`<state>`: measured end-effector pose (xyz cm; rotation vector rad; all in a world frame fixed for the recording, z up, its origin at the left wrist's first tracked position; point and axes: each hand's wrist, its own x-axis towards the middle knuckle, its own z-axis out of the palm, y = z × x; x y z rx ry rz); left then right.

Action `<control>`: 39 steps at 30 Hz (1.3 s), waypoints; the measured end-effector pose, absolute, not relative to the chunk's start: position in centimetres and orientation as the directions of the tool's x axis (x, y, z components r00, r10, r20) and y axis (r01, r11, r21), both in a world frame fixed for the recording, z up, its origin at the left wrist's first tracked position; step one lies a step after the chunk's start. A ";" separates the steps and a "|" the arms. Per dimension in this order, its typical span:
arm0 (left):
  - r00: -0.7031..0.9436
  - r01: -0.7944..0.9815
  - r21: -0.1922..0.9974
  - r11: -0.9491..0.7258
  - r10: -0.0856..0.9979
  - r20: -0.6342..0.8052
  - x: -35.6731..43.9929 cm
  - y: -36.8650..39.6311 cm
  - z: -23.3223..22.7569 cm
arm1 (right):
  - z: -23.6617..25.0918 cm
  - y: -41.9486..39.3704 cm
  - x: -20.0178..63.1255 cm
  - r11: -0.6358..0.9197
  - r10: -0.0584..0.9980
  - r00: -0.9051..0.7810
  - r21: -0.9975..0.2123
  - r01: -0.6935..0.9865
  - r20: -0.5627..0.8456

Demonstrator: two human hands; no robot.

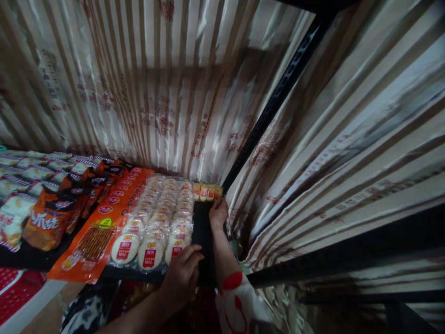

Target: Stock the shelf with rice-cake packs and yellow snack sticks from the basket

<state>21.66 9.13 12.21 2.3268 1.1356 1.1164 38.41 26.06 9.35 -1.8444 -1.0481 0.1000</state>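
My right hand [218, 214] reaches to the back right corner of the black shelf [202, 227]. Its fingers close on the right end of a short row of small yellow packaged snacks [205, 192], partly hiding the end packet. Near the shelf's front edge is my left hand [181, 273], fingers loosely bent and slightly apart, with nothing visible in them. It lies just right of the nearest packs of round white rice crackers [150, 253], which stand in three overlapping rows in clear wrappers with red labels. Whether the left fingers touch a wrapper, I cannot tell.
Left of the crackers lie orange bags of stick snacks [93, 243], then orange-and-black snack bags [50, 218] and white snack bags [12, 218]. A black metal post [267, 109] rises at the back right corner. Striped curtain cloth [156, 93] hangs behind and to the right.
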 end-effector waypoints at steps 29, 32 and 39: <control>0.506 0.398 0.564 -0.724 0.686 0.523 21.2 7.9 9.9 | 12.7 28.6 40.5 -0.211 0.605 0.687 -0.752 0.625 0.402; 0.545 0.366 0.610 -0.703 0.693 0.472 21.7 7.2 9.6 | 13.0 28.0 40.6 -0.156 0.596 0.682 -0.772 0.616 0.424; 0.559 0.329 0.638 -0.696 0.688 0.462 22.2 6.8 8.9 | 10.1 27.3 38.3 -0.141 0.849 0.480 -0.780 0.609 0.221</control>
